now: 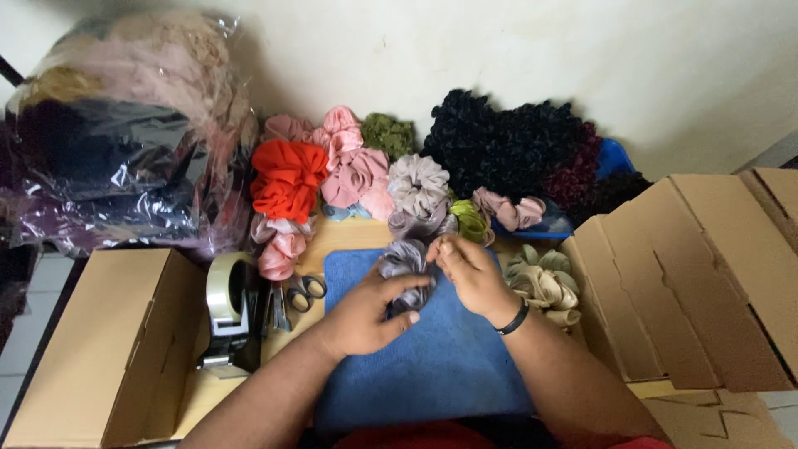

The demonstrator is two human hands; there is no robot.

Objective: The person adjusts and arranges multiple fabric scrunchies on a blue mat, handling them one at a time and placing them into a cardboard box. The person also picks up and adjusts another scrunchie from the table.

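Both bare forearms enter from near edge, converge toward centre. Left hand (pixel 366 314) palm down, fingers curled inward, thumb extended right, fingertips pinched closed on something in its grasp. Right hand (pixel 471 273) slightly farther, just right of left, back facing up, fingers bent, thumb and forefinger pinched closed near left fingertips. Black band circles right wrist. Hands nearly touching.

Wooden tabletop (pixel 349 237), pale brown. Blue cloth mat (pixel 432 366) spread at centre. Left of mat: scissors (pixel 303 291), tape dispenser (pixel 229 312), open cardboard box (pixel 91 349). Far edge: scrunchies in red (pixel 287 179), pink (pixel 353 175), grey (pixel 418 183), black heap (pixel 507 141). Right: beige scrunchie (pixel 544 284), flapped carton (pixel 698 283).
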